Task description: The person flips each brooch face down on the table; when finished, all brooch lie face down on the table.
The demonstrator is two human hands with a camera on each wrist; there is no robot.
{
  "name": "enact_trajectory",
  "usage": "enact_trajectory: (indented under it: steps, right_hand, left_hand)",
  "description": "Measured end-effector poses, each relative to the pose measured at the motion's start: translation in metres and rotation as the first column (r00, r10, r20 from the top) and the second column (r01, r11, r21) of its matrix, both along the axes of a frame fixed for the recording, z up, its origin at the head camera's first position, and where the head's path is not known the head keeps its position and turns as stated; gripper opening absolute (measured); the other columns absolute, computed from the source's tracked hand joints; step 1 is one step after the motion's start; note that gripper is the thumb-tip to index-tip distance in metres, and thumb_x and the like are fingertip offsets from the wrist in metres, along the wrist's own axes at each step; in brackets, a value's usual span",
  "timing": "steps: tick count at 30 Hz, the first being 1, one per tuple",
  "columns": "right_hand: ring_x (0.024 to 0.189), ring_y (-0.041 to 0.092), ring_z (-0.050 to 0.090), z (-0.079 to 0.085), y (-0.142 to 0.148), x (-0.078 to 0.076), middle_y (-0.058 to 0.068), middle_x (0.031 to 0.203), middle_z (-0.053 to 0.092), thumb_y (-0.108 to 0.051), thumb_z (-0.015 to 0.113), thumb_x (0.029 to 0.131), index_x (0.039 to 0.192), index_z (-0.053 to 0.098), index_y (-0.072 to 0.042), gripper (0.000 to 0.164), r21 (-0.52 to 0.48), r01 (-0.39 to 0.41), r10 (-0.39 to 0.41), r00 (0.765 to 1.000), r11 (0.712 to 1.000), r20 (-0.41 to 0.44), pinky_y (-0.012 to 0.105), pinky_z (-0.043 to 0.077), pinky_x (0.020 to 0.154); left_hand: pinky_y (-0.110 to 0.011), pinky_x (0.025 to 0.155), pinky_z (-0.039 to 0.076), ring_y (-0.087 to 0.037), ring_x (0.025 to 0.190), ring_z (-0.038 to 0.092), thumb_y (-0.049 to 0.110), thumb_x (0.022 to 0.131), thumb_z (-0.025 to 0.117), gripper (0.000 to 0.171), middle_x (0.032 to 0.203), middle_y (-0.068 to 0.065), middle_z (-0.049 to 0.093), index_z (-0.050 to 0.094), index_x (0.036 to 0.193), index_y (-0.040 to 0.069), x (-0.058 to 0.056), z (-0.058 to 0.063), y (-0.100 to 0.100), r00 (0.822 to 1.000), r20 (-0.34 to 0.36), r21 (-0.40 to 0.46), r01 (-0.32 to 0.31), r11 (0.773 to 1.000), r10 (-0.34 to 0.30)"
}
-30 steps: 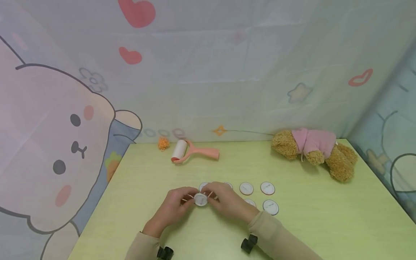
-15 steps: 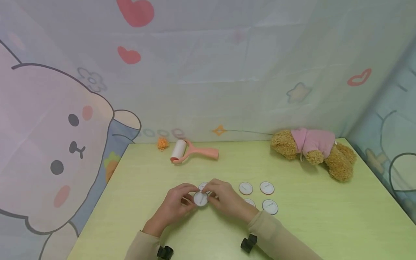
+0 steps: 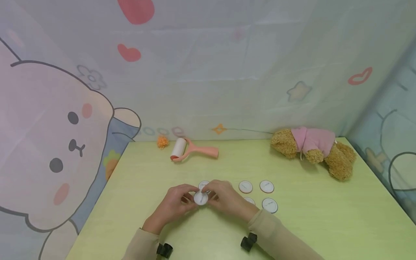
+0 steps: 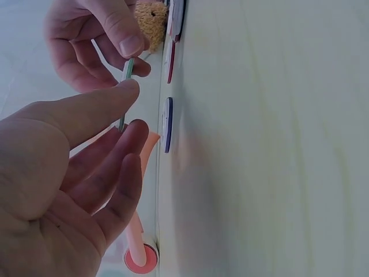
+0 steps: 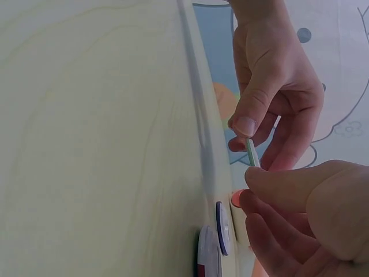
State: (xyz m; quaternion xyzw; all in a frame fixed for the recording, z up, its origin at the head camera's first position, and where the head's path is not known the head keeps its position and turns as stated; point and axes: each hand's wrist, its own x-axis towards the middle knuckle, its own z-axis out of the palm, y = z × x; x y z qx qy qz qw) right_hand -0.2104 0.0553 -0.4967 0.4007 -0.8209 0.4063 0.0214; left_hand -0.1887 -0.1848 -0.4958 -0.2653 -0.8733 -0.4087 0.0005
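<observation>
Both hands hold one round white pin-back badge [image 3: 200,198] between them, its pin side facing the head camera. My left hand [image 3: 175,203] pinches its left edge with thumb and fingers. On the opposite edge, my right hand [image 3: 227,198] pinches it the same way. Seen edge-on in the left wrist view, the badge [image 4: 127,70] is thin with a greenish rim and stands above the table. Just behind it lies another badge [image 3: 203,185], partly covered by the right fingers. Further badges, such as a blue-rimmed one [image 3: 269,205], lie pin side up to the right.
A pink-handled roller [image 3: 203,151] with a white drum lies toward the back, beside a small orange tuft [image 3: 163,142]. A teddy bear in a pink top [image 3: 315,140] lies at the back right. A printed cloth [image 3: 208,72] hangs behind the table [image 3: 130,187].
The badge stays between both hands in nearly the same place. The fingers have shifted slightly around its rim; thin pale strips seen beside it one second ago no longer show.
</observation>
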Motion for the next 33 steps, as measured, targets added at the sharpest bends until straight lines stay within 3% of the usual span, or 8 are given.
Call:
enact_trajectory:
  steps: [11, 23, 33]
  right_hand:
    - [0.099, 0.023, 0.074, -0.0044, -0.0009, -0.0005, 0.008, 0.112, 0.074, -0.005, 0.083, 0.09, 0.116, 0.072, -0.005, 0.028, 0.075, 0.025, -0.024, 1.0, 0.997, -0.008, 0.026, 0.059, 0.084]
    - [0.108, 0.016, 0.069, -0.0022, -0.0031, 0.0018, 0.0, 0.118, 0.075, -0.021, 0.083, 0.092, 0.122, 0.072, -0.013, 0.032, 0.234, 0.053, -0.033, 0.995, 0.971, -0.089, 0.034, 0.056, 0.096]
    - [0.102, 0.015, 0.07, -0.0078, -0.0046, 0.0022, 0.0, 0.111, 0.076, -0.021, 0.084, 0.09, 0.124, 0.07, -0.014, 0.038, 0.275, 0.051, -0.016, 0.992, 0.96, -0.128, 0.033, 0.057, 0.091]
  left_hand:
    - [-0.03, 0.074, 0.061, -0.021, 0.089, 0.075, 0.004, 0.085, 0.087, 0.041, 0.119, -0.008, 0.075, 0.073, 0.123, 0.005, 0.0004, 0.0, -0.0017, 1.0, -0.017, -0.059, 0.01, 0.998, -0.011]
    - [-0.036, 0.079, 0.061, -0.025, 0.096, 0.073, 0.008, 0.084, 0.089, 0.043, 0.119, -0.009, 0.075, 0.074, 0.124, 0.005, -0.0008, -0.002, -0.0032, 0.999, 0.048, -0.088, 0.028, 0.996, -0.024]
    - [-0.036, 0.082, 0.06, -0.022, 0.096, 0.07, 0.012, 0.083, 0.09, 0.042, 0.111, -0.004, 0.076, 0.074, 0.122, 0.005, 0.0007, -0.0002, 0.0004, 0.999, 0.028, -0.176, 0.048, 0.983, -0.044]
